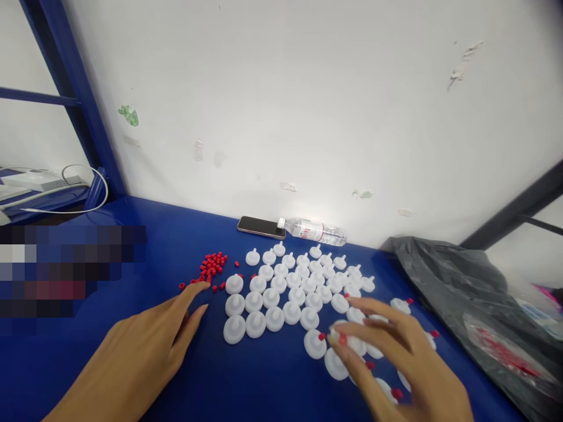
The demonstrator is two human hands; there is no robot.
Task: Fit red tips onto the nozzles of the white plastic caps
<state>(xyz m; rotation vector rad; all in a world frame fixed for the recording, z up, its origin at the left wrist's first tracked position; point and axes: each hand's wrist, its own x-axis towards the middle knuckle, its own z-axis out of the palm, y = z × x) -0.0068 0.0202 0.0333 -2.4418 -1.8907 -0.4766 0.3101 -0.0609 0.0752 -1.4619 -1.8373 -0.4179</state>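
Observation:
Several white round caps (281, 293) with small stems stand in rows on the blue table (272, 387). A loose pile of small red plugs (212, 266) lies to their left. My left hand (145, 346) rests flat on the table, fingers stretched out, the fingertips touching the edge of the red plugs. My right hand (396, 357) hovers over the right-hand caps, several of which carry red plugs (322, 336); its fingers are spread and curved, with a red plug at the fingertips.
A phone (261, 227) and a lying plastic water bottle (314, 231) sit against the white wall. A grey plastic bag (466, 293) with red pieces inside lies at the right. Blue shelf frame and cables stand at the left.

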